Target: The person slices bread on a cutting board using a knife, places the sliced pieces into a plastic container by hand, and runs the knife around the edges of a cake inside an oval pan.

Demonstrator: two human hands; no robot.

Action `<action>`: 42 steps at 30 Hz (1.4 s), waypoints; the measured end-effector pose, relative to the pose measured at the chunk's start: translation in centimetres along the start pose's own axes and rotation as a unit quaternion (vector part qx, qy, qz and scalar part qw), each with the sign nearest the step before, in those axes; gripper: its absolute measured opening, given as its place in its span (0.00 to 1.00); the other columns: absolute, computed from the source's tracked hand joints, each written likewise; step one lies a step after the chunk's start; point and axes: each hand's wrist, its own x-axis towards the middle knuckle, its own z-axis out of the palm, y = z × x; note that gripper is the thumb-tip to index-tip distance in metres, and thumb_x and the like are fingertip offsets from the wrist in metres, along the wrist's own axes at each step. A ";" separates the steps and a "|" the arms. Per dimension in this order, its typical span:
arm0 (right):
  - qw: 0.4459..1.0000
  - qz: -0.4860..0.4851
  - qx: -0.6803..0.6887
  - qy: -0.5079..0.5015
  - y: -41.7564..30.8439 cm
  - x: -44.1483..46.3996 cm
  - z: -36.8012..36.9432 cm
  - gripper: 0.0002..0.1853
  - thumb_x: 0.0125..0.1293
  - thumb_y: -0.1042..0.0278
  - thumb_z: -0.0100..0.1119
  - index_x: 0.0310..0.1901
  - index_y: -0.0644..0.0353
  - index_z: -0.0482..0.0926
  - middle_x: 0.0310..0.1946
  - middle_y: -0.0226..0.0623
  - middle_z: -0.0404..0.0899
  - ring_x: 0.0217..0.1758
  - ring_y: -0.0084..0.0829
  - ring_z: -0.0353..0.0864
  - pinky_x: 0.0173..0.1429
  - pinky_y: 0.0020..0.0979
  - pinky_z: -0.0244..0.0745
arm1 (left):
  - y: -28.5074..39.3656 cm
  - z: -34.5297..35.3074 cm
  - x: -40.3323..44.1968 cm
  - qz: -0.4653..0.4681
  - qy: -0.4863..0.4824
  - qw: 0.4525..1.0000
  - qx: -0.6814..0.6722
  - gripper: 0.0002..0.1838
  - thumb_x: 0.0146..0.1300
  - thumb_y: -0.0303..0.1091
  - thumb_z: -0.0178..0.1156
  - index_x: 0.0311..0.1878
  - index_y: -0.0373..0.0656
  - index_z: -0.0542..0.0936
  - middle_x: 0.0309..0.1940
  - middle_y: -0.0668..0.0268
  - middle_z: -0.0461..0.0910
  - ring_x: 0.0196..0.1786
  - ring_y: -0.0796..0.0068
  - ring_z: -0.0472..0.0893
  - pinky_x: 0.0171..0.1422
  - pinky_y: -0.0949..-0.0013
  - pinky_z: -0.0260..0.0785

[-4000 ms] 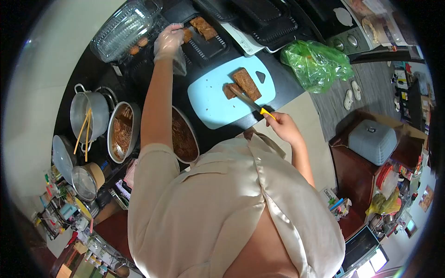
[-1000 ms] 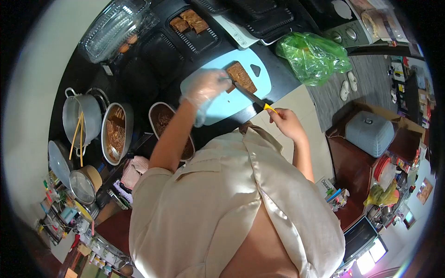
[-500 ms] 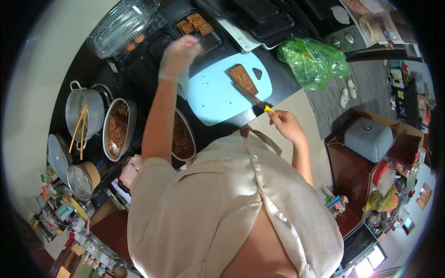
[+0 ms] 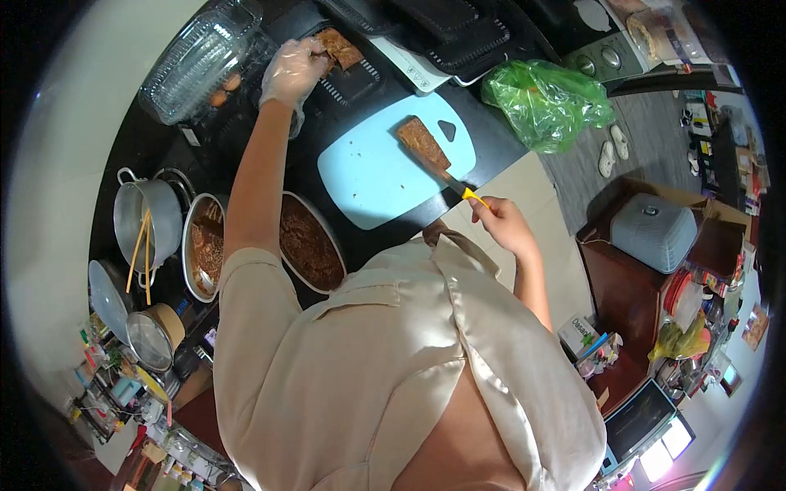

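Right hand [image 4: 503, 225], bare, is wrapping its fingers closed around the yellow handle of a knife [image 4: 455, 186] at the counter's near edge. Blade is pointing away from the person, tip overlapping the near part of a brown slab [image 4: 423, 141]; can't tell if it's touching. Slab is lying on the far right part of a light-blue cutting board [image 4: 368, 176], just beside the handle hole; a few dark crumbs are dotting the bare surface. Oval tin with brown contents [image 4: 311, 241] is sitting left of the board, partly under the left arm. Second oval tin [image 4: 205, 237] is standing further left, then a metal pot [image 4: 160, 217] with two chopsticks [image 4: 139, 250] leaning in it.

Farther out, left hand [image 4: 295, 69], in a clear plastic glove, is reaching over a black tray [image 4: 356, 87]. Its fingers are curling inward, partly closed, right at the brown pieces [image 4: 340, 49] in the tray; can't tell whether they're gripping one. Clear plastic container [image 4: 196, 69] is lying left of that hand. Green plastic bag [image 4: 547, 105] is resting right of the board.
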 end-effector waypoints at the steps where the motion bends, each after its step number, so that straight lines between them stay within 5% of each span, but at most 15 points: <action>1: 1.000 -0.002 0.012 -0.001 0.2 0.1 -0.1 0.27 0.68 0.44 0.53 0.27 0.65 0.81 0.16 0.36 0.72 0.22 0.30 0.69 0.30 0.34 0.66 | -0.2 -0.1 -0.3 -0.016 -0.030 0.999 0.002 0.19 0.59 0.45 0.64 0.53 0.50 0.80 0.49 0.57 0.79 0.56 0.57 0.77 0.62 0.60 0.69; 3: 1.000 -0.006 0.023 -0.004 0.2 0.2 -0.2 0.27 0.69 0.45 0.53 0.27 0.65 0.81 0.16 0.35 0.71 0.22 0.28 0.68 0.30 0.33 0.65 | -0.7 1.2 -1.1 0.013 -0.003 1.000 0.011 0.21 0.59 0.46 0.64 0.53 0.47 0.80 0.48 0.56 0.79 0.55 0.56 0.77 0.62 0.59 0.69; 5: 0.999 -0.033 0.023 0.004 -0.3 0.3 -0.3 0.24 0.72 0.49 0.52 0.26 0.61 0.78 0.14 0.23 0.59 0.20 0.19 0.58 0.26 0.28 0.56 | -0.5 2.1 -1.1 0.031 0.050 0.997 0.050 0.20 0.56 0.45 0.66 0.50 0.46 0.81 0.45 0.52 0.80 0.53 0.53 0.79 0.60 0.57 0.71; 16: 0.999 -0.019 0.036 0.015 -0.3 -0.4 0.1 0.24 0.72 0.48 0.52 0.26 0.61 0.78 0.14 0.23 0.59 0.20 0.19 0.58 0.26 0.28 0.55 | 0.0 2.2 -1.0 0.132 0.083 0.982 0.104 0.14 0.54 0.38 0.64 0.44 0.47 0.82 0.40 0.55 0.81 0.46 0.53 0.80 0.52 0.56 0.73; 19: 0.999 -0.010 0.027 0.016 -0.5 -0.3 -0.3 0.25 0.70 0.47 0.53 0.27 0.63 0.79 0.14 0.29 0.65 0.21 0.24 0.64 0.28 0.31 0.61 | 1.7 1.1 -2.7 0.135 0.049 0.989 0.039 0.16 0.54 0.40 0.64 0.45 0.47 0.82 0.39 0.59 0.83 0.45 0.57 0.82 0.51 0.60 0.73; 21: 1.000 -0.005 0.016 0.011 -0.3 -0.3 -0.3 0.27 0.69 0.45 0.53 0.27 0.65 0.80 0.15 0.36 0.70 0.22 0.28 0.69 0.31 0.33 0.66 | 2.4 0.5 -3.6 0.060 -0.100 0.986 -0.122 0.18 0.53 0.42 0.64 0.46 0.47 0.82 0.40 0.63 0.85 0.46 0.62 0.83 0.52 0.62 0.74; 23: 1.000 -0.026 0.012 0.006 -0.2 0.1 -0.2 0.24 0.71 0.48 0.52 0.26 0.61 0.78 0.14 0.23 0.61 0.20 0.19 0.59 0.26 0.27 0.56 | 1.4 2.3 -2.9 0.050 -0.128 0.982 -0.130 0.19 0.53 0.46 0.64 0.46 0.49 0.84 0.42 0.64 0.85 0.49 0.64 0.83 0.54 0.64 0.73; 26: 0.999 -0.032 0.015 0.015 -0.3 0.5 -0.2 0.24 0.72 0.48 0.52 0.26 0.61 0.78 0.14 0.22 0.60 0.20 0.19 0.59 0.26 0.28 0.55 | 1.9 2.6 -2.3 0.009 -0.170 0.976 -0.136 0.18 0.56 0.42 0.63 0.48 0.45 0.84 0.42 0.62 0.83 0.46 0.63 0.82 0.54 0.64 0.73; 28: 0.998 -0.031 0.031 0.033 0.0 0.4 -0.2 0.24 0.72 0.48 0.52 0.26 0.60 0.78 0.14 0.22 0.60 0.19 0.18 0.58 0.25 0.28 0.54 | 3.7 1.6 -2.6 0.038 -0.150 0.984 0.092 0.16 0.59 0.41 0.60 0.47 0.43 0.84 0.41 0.59 0.83 0.49 0.61 0.81 0.57 0.60 0.72; 32: 0.992 -0.017 0.076 0.097 1.2 0.1 0.2 0.24 0.72 0.48 0.52 0.25 0.59 0.77 0.14 0.20 0.60 0.18 0.17 0.56 0.24 0.26 0.52 | 6.3 -0.2 -5.4 0.176 -0.079 0.976 0.097 0.14 0.60 0.34 0.60 0.47 0.42 0.83 0.42 0.53 0.81 0.52 0.55 0.79 0.60 0.58 0.71; 34: 0.991 0.012 0.082 0.100 2.5 0.0 0.2 0.24 0.73 0.48 0.51 0.26 0.59 0.78 0.14 0.20 0.60 0.18 0.16 0.56 0.24 0.26 0.51 | 9.1 -1.5 -7.5 0.219 -0.076 0.972 -0.036 0.16 0.58 0.28 0.61 0.50 0.42 0.81 0.46 0.52 0.79 0.54 0.53 0.77 0.63 0.57 0.69; 38: 0.988 0.046 0.096 0.115 3.7 -0.1 0.4 0.23 0.73 0.49 0.50 0.29 0.59 0.78 0.14 0.19 0.61 0.17 0.15 0.57 0.23 0.24 0.51 | 12.8 1.3 -10.2 0.286 -0.087 0.954 -0.010 0.21 0.55 0.24 0.62 0.54 0.43 0.78 0.49 0.55 0.78 0.56 0.54 0.76 0.64 0.55 0.67; 39: 0.988 0.046 0.095 0.114 4.1 -0.1 0.7 0.23 0.73 0.49 0.50 0.29 0.59 0.78 0.14 0.19 0.61 0.17 0.15 0.57 0.23 0.24 0.51 | 12.6 3.6 -9.7 0.364 -0.065 0.929 0.003 0.20 0.55 0.24 0.62 0.54 0.43 0.77 0.50 0.57 0.77 0.57 0.55 0.75 0.64 0.54 0.66; 40: 0.988 0.040 0.088 0.125 4.5 0.1 1.1 0.23 0.73 0.49 0.50 0.30 0.61 0.79 0.14 0.26 0.65 0.18 0.23 0.62 0.26 0.30 0.58 | 12.7 4.4 -9.5 0.441 -0.042 0.896 0.016 0.20 0.56 0.25 0.62 0.54 0.44 0.77 0.50 0.58 0.77 0.57 0.56 0.74 0.63 0.53 0.66; 42: 0.987 0.032 0.081 0.138 4.4 0.2 1.7 0.22 0.72 0.49 0.50 0.32 0.62 0.79 0.14 0.34 0.68 0.19 0.30 0.68 0.28 0.35 0.64 | 12.5 4.8 -9.8 0.405 -0.108 0.908 0.010 0.18 0.56 0.26 0.63 0.52 0.43 0.77 0.50 0.57 0.78 0.56 0.56 0.75 0.62 0.54 0.66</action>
